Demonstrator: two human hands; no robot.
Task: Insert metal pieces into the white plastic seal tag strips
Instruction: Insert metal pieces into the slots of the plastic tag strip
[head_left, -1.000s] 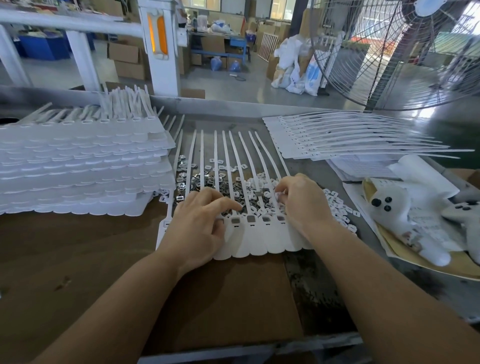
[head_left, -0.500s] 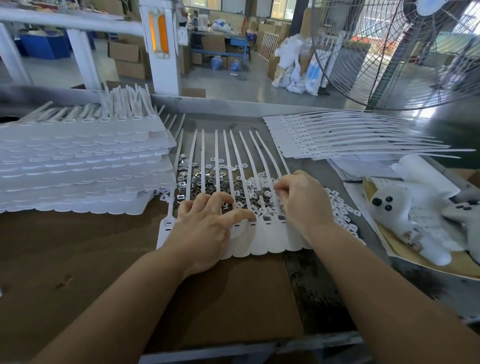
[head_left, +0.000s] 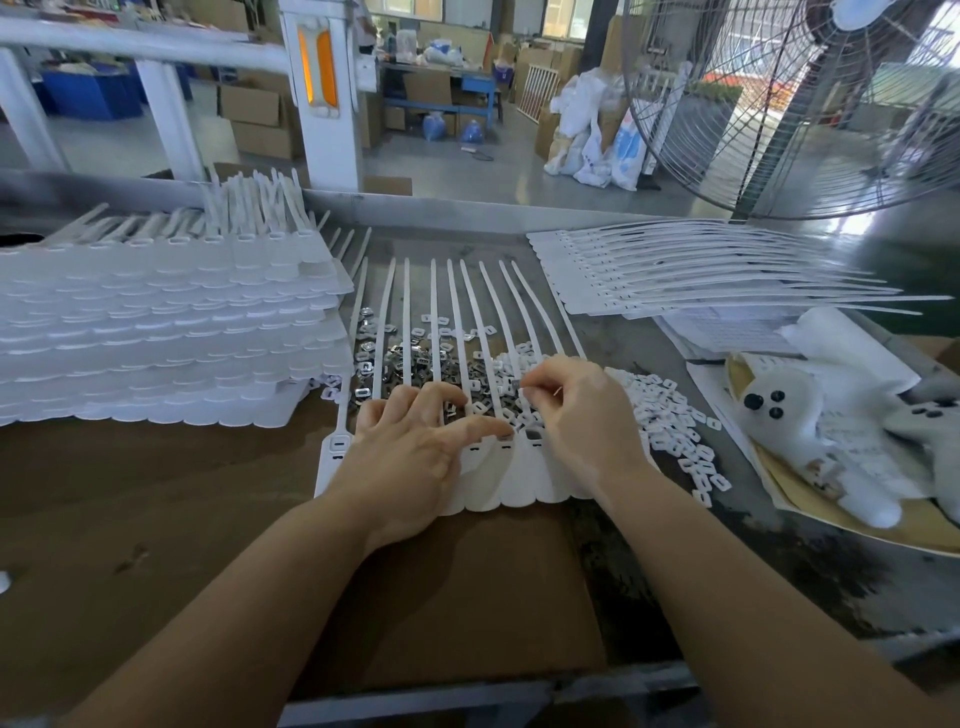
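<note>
A joined row of white seal tag strips (head_left: 511, 480) lies flat on brown cardboard, tails pointing away from me. My left hand (head_left: 415, 460) rests on the tag heads at the row's left part, thumb stretched right and touching a slot. My right hand (head_left: 582, 421) hovers over the right part of the row, its fingers curled and pinching something small that I cannot make out. Loose metal pieces (head_left: 410, 358) lie heaped under the tails, and small white plastic pieces (head_left: 670, 421) spread to the right of them.
A tall stack of tag strip sheets (head_left: 166, 332) fills the left of the table. More strip sheets (head_left: 675, 275) fan out at the back right. Plush toys (head_left: 810, 431) and papers lie at the right. A large fan (head_left: 779, 104) stands behind.
My left hand has shifted right along the tag heads, thumb reaching toward the right hand. My right hand has lifted slightly, and its fingertips have come together.
</note>
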